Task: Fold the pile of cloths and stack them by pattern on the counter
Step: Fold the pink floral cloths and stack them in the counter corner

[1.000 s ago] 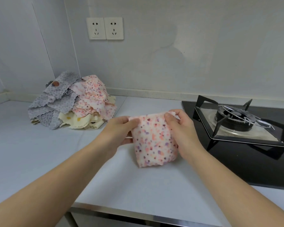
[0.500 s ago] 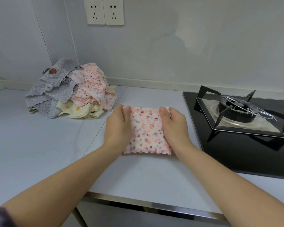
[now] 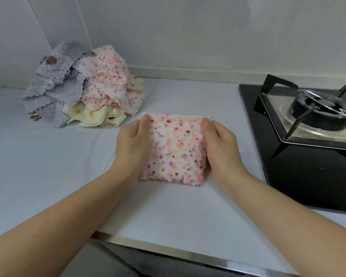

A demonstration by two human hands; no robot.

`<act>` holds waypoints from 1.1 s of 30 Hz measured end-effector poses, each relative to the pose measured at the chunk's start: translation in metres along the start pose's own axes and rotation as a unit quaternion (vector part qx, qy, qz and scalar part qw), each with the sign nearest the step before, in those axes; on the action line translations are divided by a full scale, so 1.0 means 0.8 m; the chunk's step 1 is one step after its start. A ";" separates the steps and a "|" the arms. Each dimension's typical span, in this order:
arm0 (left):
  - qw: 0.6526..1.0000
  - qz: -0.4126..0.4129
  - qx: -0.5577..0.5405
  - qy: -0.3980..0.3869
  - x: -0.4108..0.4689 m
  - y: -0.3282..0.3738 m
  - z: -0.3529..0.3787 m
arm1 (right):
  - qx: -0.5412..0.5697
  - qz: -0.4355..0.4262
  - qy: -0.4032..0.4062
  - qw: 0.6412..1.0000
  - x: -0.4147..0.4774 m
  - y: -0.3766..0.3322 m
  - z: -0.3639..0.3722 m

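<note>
At the back left of the counter (image 3: 48, 166), close to the wall, sat the pile of cloths (image 3: 82, 96) waiting to be folded. Grey dotted cloths (image 3: 54, 92) lay on its left side, pink spotted cloths (image 3: 112, 86) on its right, and cream cloths (image 3: 92, 116) peeked out at the bottom. All of them were floppy and crumpled, with wavy edges. Nearer the front edge, about the middle of the counter, lay the folded pink spotted cloth (image 3: 176, 148), a small thick square lying flat. The left hand (image 3: 132, 144) held its left side, with the thumb on top and the fingers hidden by the cloth. The right hand (image 3: 220, 148) held its right side the same way, thumb on top and fingers curled in at the edge. The cloth looked soft and very light, a bit fluffy, not slippery, and it could not break. But a soft cloth like this would likely flop open if someone grabbed only one corner. The best place to hold it seemed to be the two sides, just where the hands were, squeezing all the layers together so the fold stayed shut. No other folded cloth could be seen, so this one may start the pink stack. On the right side of the counter stood a black gas stove (image 3: 308, 136), and the cloth should be kept off it.
</note>
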State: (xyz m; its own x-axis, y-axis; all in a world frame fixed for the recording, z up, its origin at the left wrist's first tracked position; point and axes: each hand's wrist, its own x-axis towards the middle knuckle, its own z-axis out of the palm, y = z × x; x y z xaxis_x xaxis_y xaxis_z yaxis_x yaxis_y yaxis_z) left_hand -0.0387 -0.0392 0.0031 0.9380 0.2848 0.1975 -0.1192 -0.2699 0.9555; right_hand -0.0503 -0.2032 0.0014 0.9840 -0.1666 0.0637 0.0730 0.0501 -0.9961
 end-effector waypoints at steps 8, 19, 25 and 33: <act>0.989 -0.063 -0.006 -0.132 -0.005 0.028 0.006 | 0.049 0.065 -0.042 0.996 -0.012 -0.003 -0.011; 0.983 -0.114 0.012 -0.145 -0.012 0.211 0.053 | 0.042 0.154 -0.008 0.987 0.003 -0.155 -0.096; 0.985 -0.091 -0.009 -0.146 -0.048 0.325 0.113 | 0.057 0.184 -0.093 0.977 -0.006 -0.258 -0.203; 0.962 -0.135 -0.031 -0.235 -0.145 0.418 0.218 | -0.037 0.141 -0.039 0.989 -0.035 -0.328 -0.363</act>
State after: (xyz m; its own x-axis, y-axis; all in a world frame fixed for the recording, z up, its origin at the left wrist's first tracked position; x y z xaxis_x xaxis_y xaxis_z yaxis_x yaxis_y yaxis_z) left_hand -0.1307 -0.3228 0.2615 0.9793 -0.1143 -0.1673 0.1444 -0.1851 0.9721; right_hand -0.1444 -0.4980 0.2429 0.9733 -0.0801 -0.2152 -0.2149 0.0116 -0.9766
